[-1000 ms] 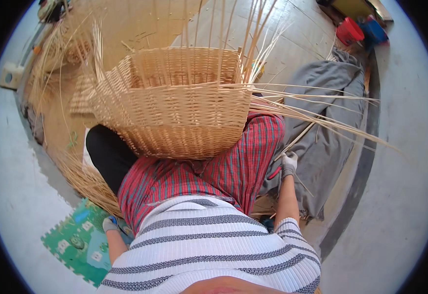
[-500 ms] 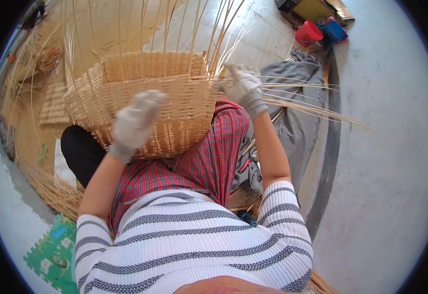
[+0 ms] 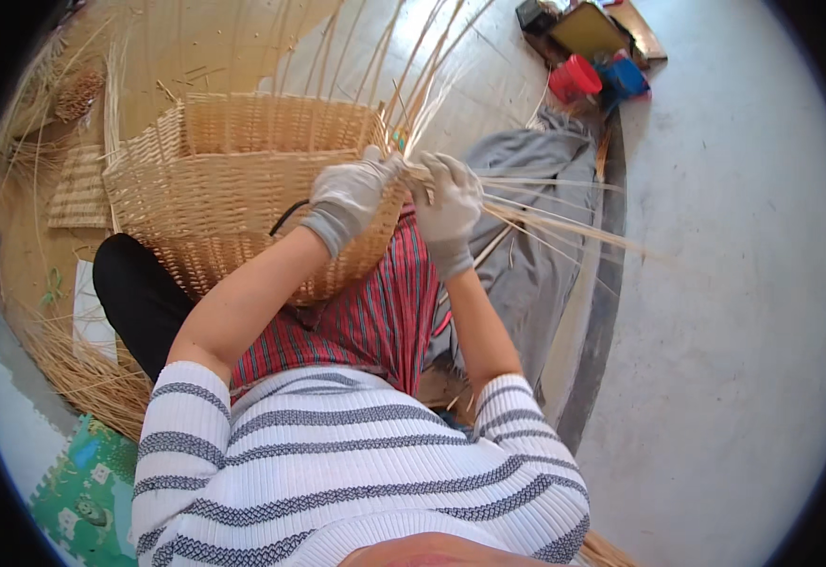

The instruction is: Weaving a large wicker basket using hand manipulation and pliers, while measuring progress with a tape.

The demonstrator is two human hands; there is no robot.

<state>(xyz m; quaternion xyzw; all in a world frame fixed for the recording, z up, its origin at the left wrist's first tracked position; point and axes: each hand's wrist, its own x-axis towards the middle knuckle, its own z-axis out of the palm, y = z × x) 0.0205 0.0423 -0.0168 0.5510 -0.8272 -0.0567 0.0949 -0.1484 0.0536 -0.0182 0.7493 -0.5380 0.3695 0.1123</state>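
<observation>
A half-woven basket [image 3: 233,194] of pale cane rests tilted across my lap, with long upright stakes rising from its far side. At its right corner my left hand [image 3: 352,194], in a whitish work glove, has its fingers closed on the cane strands there. Right beside it, my gloved right hand [image 3: 449,203] is curled round the same bunch. Loose cane strands [image 3: 564,222] fan out to the right from under my right hand. The exact finger grip is partly hidden by the gloves. A thin dark curved thing [image 3: 288,217] shows against the basket by my left wrist.
A grey cloth [image 3: 536,246] lies on the floor to my right. Beyond it stand a red bucket [image 3: 576,79] and a blue bucket [image 3: 625,77]. To the left are a flat woven piece [image 3: 79,187], piled cane [image 3: 92,364] and a green foam mat [image 3: 87,491].
My left hand has swung from the basket's front wall rightward to its right corner, meeting my right hand. My right hand has come slightly left and down. The whole view has shifted a little.
</observation>
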